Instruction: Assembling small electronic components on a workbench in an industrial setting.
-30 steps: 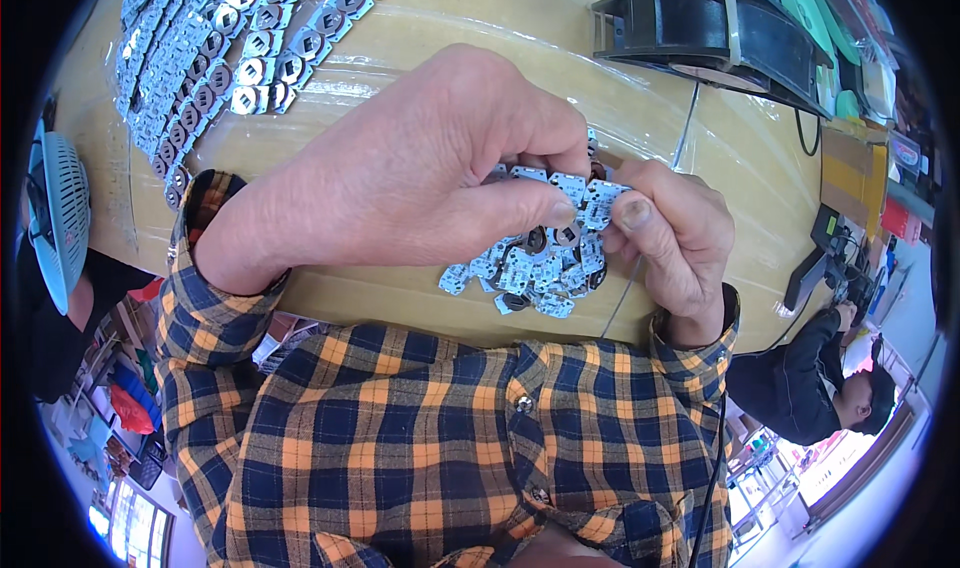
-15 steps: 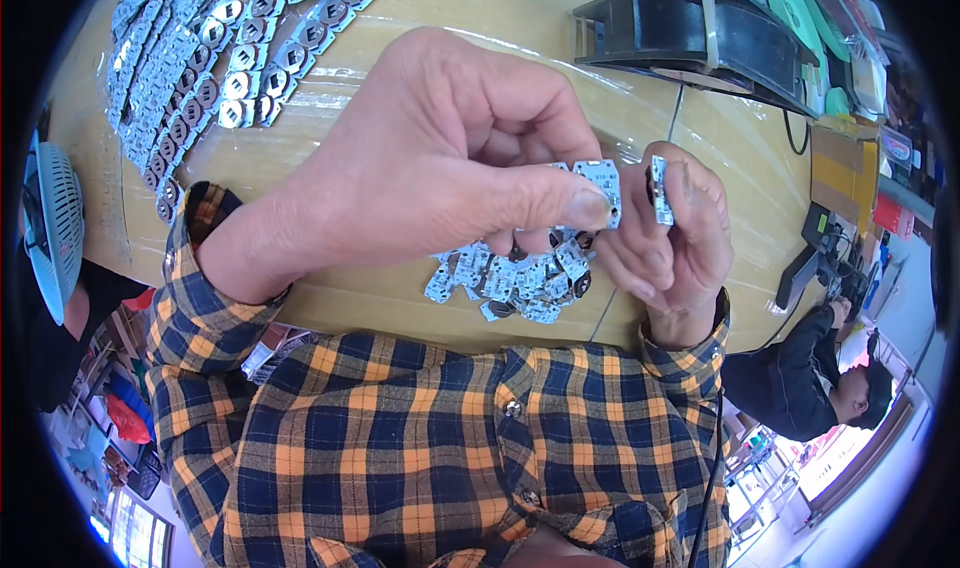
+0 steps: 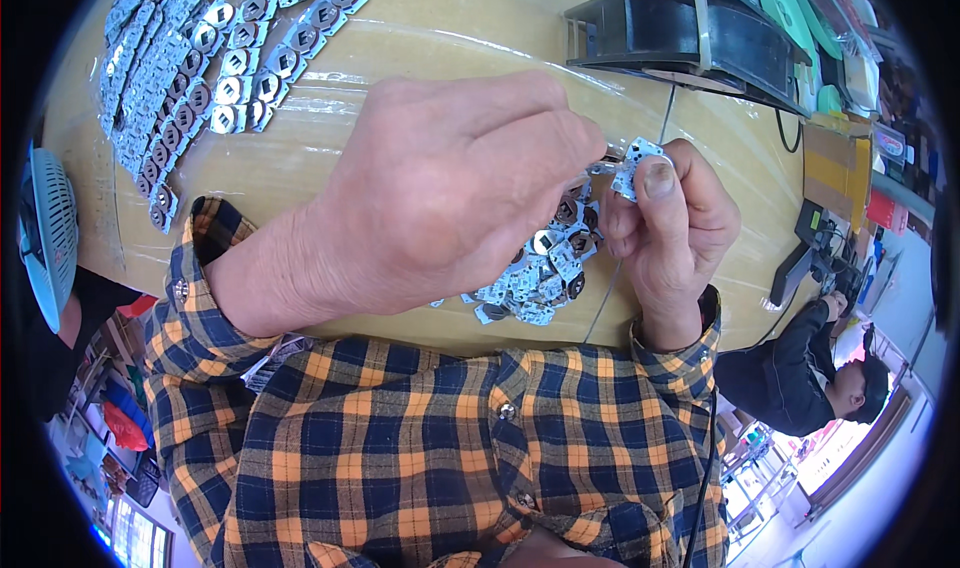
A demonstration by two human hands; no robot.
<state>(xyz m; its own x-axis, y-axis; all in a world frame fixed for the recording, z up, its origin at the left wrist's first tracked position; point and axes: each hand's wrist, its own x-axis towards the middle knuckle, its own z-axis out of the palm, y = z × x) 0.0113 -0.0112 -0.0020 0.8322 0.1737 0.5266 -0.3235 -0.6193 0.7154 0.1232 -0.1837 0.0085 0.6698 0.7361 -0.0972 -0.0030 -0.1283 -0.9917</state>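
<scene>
My right hand pinches a small pale circuit board between thumb and fingers, its face tilted toward me. My left hand is turned back-side up, fingers closed, reaching across to that board. A narrow bit of another circuit board shows at its fingertips; the rest is hidden by the hand. Below both hands a loose pile of small circuit boards, some with round metal battery holders, lies on the table, partly covered by my left hand.
Rows of joined circuit boards lie at the far left of the wrapped tan table. A black housing stands at the far right, near a cardboard box. A blue basket is at the left; another person sits at the right.
My left hand has rolled over, so its back now faces up and its thumb is hidden. The right hand's board has turned from edge-on to face-on, and more of the pile shows.
</scene>
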